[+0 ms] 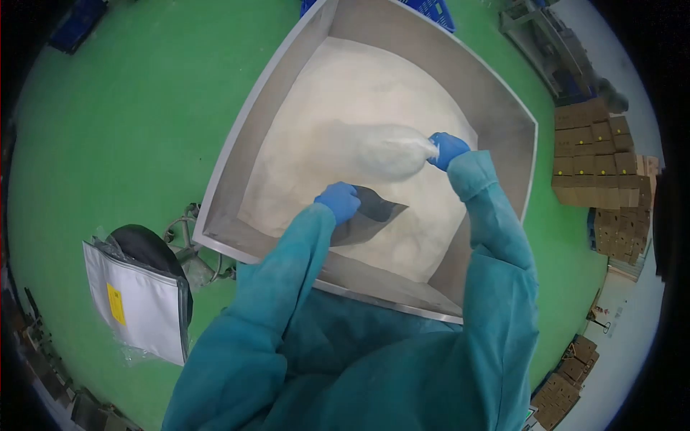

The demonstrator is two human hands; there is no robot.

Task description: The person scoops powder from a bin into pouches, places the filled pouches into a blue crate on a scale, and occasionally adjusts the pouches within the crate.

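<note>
A large metal bin (507, 108) holds pale powder (374, 79). My right hand (449, 149), in a blue glove, is closed round the gathered neck of a clear plastic bag (392, 152) that hangs over the powder and looks whitish inside. Nearer to me on the left, my gloved left hand (339, 202) grips the upper left edge of a grey pouch (363, 218). The pouch lies tilted low over the powder, its pointed corner towards the right, below the clear bag and apart from it.
A stool (133, 248) with a white, yellow-labelled bag (140, 302) stands left of the bin. Stacked cardboard boxes (596, 161) are at the right, more boxes (564, 384) at the lower right. Blue crates (435, 11) show behind the bin. The floor (129, 129) is green.
</note>
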